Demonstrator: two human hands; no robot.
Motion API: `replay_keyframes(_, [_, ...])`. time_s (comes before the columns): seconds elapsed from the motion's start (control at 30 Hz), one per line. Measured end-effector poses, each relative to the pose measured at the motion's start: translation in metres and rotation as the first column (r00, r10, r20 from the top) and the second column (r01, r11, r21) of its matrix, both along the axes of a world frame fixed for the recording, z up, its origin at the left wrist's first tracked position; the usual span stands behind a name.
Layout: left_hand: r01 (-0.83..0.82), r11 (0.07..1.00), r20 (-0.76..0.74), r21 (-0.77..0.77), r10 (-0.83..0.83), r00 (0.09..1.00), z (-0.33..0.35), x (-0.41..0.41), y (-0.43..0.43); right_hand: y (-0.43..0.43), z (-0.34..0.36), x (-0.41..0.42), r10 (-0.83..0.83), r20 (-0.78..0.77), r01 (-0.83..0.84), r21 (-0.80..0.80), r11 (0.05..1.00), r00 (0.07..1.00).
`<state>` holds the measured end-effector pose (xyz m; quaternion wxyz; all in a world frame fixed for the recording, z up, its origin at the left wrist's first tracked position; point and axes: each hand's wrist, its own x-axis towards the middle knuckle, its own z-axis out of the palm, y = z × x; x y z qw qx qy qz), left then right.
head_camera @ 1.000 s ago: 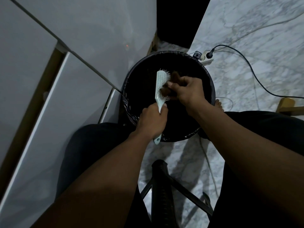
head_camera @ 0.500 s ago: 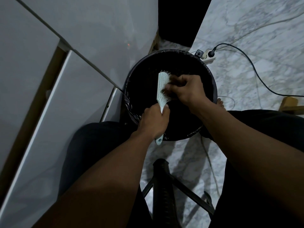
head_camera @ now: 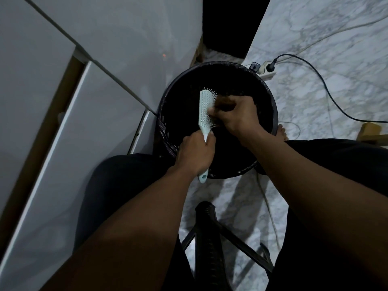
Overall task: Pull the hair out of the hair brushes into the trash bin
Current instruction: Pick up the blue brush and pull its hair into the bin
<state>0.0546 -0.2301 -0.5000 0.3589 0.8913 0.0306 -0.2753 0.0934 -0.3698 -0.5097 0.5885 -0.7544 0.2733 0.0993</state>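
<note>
Fingers (head_camera: 212,111) of the right hand (head_camera: 237,116) pinch a brown hair clump (head_camera: 225,101) at the bristles of the pale hairbrush (head_camera: 204,110); the left hand (head_camera: 196,154) is closed around its handle, over the trash bin (head_camera: 273,114). A hard tug could snap strands, leaving hair caught, or fling tufts past the rim onto the floor (head_camera: 336,80).

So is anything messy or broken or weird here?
Nothing looks broken or spilled. The left hand holds the hair brush over the trash bin, and the right hand pinches hair at the bristles. The only clutter is the black cable on the floor.
</note>
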Motion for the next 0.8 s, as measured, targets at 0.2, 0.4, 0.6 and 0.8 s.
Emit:
replay_keyframes(0.2, [-0.047,0.997,0.035,-0.056,0.049,0.998,0.005,0.005,-0.003,-0.003,0.004,0.002,-0.331,-0.184,0.379,0.435,0.817,0.926])
replay_keyframes(0.4, [-0.097,0.994,-0.016,-0.044,0.097,0.995,0.002,0.004,-0.002,0.002,0.011,-0.001,-0.132,-0.080,0.154,0.473,0.868,0.988])
replay_keyframes(0.6, [-0.074,0.996,-0.008,-0.057,0.073,0.997,0.003,0.001,-0.003,-0.003,0.004,0.001,-0.076,-0.035,0.082,0.242,0.967,0.996])
replay_keyframes(0.8, [-0.074,0.996,0.017,-0.054,0.075,0.997,0.004,0.005,-0.003,0.000,0.006,0.001,-0.303,-0.258,0.394,0.482,0.783,0.917])
